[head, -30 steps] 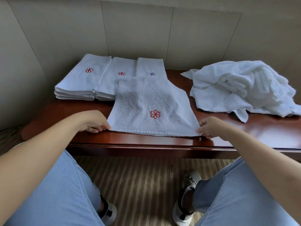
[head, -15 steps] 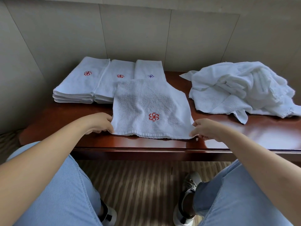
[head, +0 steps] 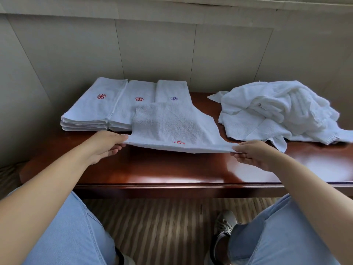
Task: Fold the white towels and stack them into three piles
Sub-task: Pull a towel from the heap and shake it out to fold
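A white towel (head: 172, 127) with a red flower mark lies spread in the middle of the dark wooden table (head: 172, 169). Its near edge is lifted off the wood. My left hand (head: 104, 144) pinches the near left corner and my right hand (head: 250, 154) pinches the near right corner. Behind it, three piles of folded towels stand side by side: the left pile (head: 91, 106) and the middle pile (head: 137, 98) bear red marks, the right pile (head: 172, 90) a blue one. The spread towel's far part overlaps the middle and right piles.
A heap of unfolded white towels (head: 277, 109) lies at the right back of the table. A panelled wall stands close behind. My knees in blue jeans and a grey shoe (head: 223, 224) are below the table's front edge.
Both hands have raised the towel's near edge off the table and carried it away from me, so the red mark now sits at the lifted edge.
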Available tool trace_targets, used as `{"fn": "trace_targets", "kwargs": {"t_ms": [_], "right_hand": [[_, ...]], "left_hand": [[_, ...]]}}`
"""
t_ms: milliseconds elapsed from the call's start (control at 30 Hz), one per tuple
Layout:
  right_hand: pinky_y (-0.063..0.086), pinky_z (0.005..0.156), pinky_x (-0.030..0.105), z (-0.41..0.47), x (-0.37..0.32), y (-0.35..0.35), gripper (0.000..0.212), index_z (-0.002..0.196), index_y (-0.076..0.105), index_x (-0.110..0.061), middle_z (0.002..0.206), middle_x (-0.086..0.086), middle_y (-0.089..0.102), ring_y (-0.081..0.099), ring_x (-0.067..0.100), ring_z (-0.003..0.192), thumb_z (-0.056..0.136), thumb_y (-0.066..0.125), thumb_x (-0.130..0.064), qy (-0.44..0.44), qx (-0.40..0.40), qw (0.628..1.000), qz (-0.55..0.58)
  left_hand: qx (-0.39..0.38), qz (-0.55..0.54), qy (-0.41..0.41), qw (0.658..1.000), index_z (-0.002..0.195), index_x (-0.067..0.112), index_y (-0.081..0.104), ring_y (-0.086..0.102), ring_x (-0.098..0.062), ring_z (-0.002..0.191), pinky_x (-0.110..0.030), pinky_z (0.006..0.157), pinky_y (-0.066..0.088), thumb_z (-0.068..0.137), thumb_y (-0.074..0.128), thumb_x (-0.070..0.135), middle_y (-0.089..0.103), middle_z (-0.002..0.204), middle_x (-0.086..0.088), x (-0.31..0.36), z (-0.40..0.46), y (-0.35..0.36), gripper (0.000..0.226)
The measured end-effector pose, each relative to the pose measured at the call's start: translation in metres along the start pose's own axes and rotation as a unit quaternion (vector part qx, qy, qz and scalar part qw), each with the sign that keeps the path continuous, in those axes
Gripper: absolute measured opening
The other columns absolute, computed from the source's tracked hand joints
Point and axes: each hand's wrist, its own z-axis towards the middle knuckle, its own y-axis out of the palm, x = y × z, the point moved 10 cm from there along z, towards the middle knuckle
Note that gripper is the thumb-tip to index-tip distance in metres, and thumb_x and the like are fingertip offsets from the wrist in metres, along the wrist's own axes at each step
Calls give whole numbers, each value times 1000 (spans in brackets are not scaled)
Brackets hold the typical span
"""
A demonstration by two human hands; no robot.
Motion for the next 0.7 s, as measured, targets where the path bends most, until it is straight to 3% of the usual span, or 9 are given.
{"fn": "trace_targets", "kwargs": {"t_ms": [167, 267, 333, 433, 533, 633, 700], "right_hand": [[61, 67, 22, -12, -21, -6, 24, 115, 66, 2, 87, 10, 73, 70, 12, 72, 95, 71, -12, -37, 10, 996, 84], [60, 73, 26, -22, -45, -7, 24, 119, 60, -13, 85, 10, 72, 69, 13, 70, 96, 69, -11, -84, 19, 989, 116], [59, 68, 24, -29, -64, -9, 23, 118, 62, -19, 87, 12, 71, 67, 12, 68, 98, 65, -9, -116, 23, 985, 126], [58, 66, 20, -36, -99, -11, 20, 117, 69, -10, 87, 10, 71, 68, 10, 71, 101, 58, -6, -164, 26, 972, 165], [60, 75, 22, -43, -144, -13, 21, 114, 69, -5, 93, 11, 78, 76, 15, 86, 100, 54, 1, -212, 6, 952, 219], [59, 85, 23, -53, -194, -15, 37, 109, 73, -9, 103, 12, 78, 75, 20, 100, 87, 56, 15, -283, 10, 941, 186], [59, 84, 25, -64, -222, -23, 33, 99, 77, -17, 94, 6, 78, 74, 18, 90, 82, 69, 10, -334, 96, 934, 80]], "left_hand": [[25, -159, 0, 987, 101, 10, 69, 55, -11, 73, -24, 70, 51, 89, 78, 21, 64, 82, -3, 8, -6, -1, 19], [57, -217, 13, 975, 94, 12, 67, 49, -9, 65, -23, 67, 47, 91, 76, 17, 61, 77, -3, 20, -8, -5, 11], [67, -233, 35, 970, 90, 17, 63, 45, -9, 61, -21, 63, 44, 94, 71, 15, 57, 74, -2, 33, -9, -8, 9], [38, -277, 55, 958, 91, 23, 69, 45, -10, 60, -20, 58, 45, 96, 67, 14, 55, 72, -1, 61, -10, -11, 11], [12, -342, 79, 936, 85, 23, 77, 59, -7, 61, -17, 59, 51, 94, 72, 17, 63, 72, 3, 100, -13, -18, 12], [-5, -352, 151, 924, 99, 21, 73, 71, -4, 77, -20, 76, 52, 96, 63, 6, 75, 88, 4, 150, -19, -26, 18], [9, -313, 201, 928, 104, 20, 71, 71, -4, 88, -19, 78, 51, 92, 58, -6, 76, 96, 4, 178, -28, -30, 32]]}}
